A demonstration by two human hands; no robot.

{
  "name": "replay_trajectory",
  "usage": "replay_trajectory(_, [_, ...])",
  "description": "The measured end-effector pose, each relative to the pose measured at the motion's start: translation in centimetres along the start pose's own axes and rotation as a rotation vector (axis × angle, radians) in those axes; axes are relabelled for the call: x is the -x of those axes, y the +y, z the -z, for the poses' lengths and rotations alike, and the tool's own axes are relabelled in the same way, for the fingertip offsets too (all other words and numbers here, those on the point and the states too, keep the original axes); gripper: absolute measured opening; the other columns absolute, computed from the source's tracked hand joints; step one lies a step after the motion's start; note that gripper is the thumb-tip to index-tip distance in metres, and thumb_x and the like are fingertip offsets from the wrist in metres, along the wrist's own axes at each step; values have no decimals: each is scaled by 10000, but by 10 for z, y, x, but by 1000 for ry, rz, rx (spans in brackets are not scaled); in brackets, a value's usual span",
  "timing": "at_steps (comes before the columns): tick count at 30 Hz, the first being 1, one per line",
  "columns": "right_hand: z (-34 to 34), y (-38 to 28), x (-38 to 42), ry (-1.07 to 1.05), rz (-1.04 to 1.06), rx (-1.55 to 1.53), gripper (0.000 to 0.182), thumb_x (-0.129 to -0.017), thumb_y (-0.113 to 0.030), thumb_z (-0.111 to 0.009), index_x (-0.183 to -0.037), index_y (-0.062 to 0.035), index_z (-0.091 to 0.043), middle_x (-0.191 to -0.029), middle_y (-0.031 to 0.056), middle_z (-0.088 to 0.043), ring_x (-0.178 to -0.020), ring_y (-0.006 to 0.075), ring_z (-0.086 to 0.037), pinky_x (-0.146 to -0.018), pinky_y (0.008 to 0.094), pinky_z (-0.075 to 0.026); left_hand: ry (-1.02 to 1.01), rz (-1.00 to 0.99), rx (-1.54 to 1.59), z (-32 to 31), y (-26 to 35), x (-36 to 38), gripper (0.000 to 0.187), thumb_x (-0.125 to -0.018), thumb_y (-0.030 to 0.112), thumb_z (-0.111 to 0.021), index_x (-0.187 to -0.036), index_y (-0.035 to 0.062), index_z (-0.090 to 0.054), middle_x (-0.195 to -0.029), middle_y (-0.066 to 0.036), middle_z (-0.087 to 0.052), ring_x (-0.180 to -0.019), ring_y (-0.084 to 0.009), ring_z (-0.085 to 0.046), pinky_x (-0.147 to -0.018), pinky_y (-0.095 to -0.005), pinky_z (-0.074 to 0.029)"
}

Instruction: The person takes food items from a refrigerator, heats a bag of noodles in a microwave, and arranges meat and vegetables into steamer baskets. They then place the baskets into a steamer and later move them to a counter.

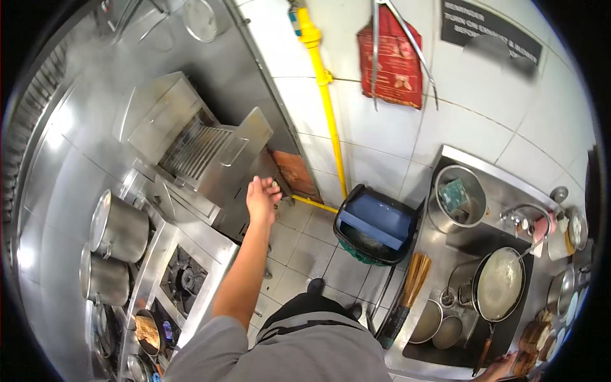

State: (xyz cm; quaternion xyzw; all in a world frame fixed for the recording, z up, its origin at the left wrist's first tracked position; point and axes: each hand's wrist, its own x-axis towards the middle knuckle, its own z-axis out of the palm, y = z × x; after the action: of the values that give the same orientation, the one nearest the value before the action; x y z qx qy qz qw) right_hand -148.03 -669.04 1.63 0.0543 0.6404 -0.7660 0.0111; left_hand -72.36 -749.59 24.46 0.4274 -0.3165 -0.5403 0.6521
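Observation:
My left hand reaches forward over the floor, in front of the steel fryer-like unit. Its fingers are curled together, and a small pale spot shows at them; what it is I cannot make out. At the bottom right edge, only part of my right hand shows, beside the sink's front rim, its fingers mostly hidden. Close to it are the wooden handle of a frying pan, which lies in the sink with cloudy liquid in it, and several stacked brown objects.
On the left, a stove carries two steel pots and a pan with browned food. A black bin stands by the wall, near a yellow pipe. The sink holds bowls; a stick brush leans beside it.

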Motion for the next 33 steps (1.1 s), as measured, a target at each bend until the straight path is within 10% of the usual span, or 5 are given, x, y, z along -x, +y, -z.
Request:
replay_trajectory(2, [-98, -41, 107, 4, -165, -114, 333, -1005, -429, -629, -1184, -150, -652, -825, -90, -574, -686, 38, -503, -723, 235, -470, 109, -49, 66, -28, 14, -20, 303, -1076, 334, -505, -1247, 87, -467, -1054, -96, -655, -754, -233, -653, -638, -370, -547])
replay_trajectory(10, [-235, -63, 277, -257, -224, -117, 539, -1014, -362, -610, -1480, -130, -469, -952, -43, -580, -723, 67, -499, -603, 227, -412, 169, 0, 411, -44, 44, -118, 481, -1113, 424, -291, -1385, 32, -348, -1060, -148, -635, -737, -284, -650, -612, -384, -559])
replay_trajectory(16, [-320, -79, 387, -353, -290, -121, 405, -1008, -309, -643, -1363, -126, -571, -931, -33, -597, -719, 82, -513, -613, 238, -399, 118, -66, 412, 0, 50, -215, 536, -1106, 444, -194, -1275, 20, -475, -1424, -201, -556, -1166, -377, -634, -912, -528, -551])
replay_trajectory(26, [-343, -38, 511, -190, -323, -152, 250, -1003, -244, -654, -1215, -113, -634, -893, 20, -645, -677, 108, -567, -602, 273, -460, 9, -117, 7, 154, 125, -415, 709, -1059, 432, -176, -1545, -64, -321, -1645, -230, -276, -1501, -379, -310, -1155, -457, -331])
replay_trajectory(33, [-308, -34, 560, -29, -374, -36, 240, -1016, -234, -628, -1202, -81, -626, -906, 25, -641, -679, 113, -561, -611, 270, -457, 36, -30, -214, 195, 145, -489, 656, -1116, 339, -65, -1416, -104, -445, -1401, -196, -610, -1256, -349, -614, -938, -377, -528])
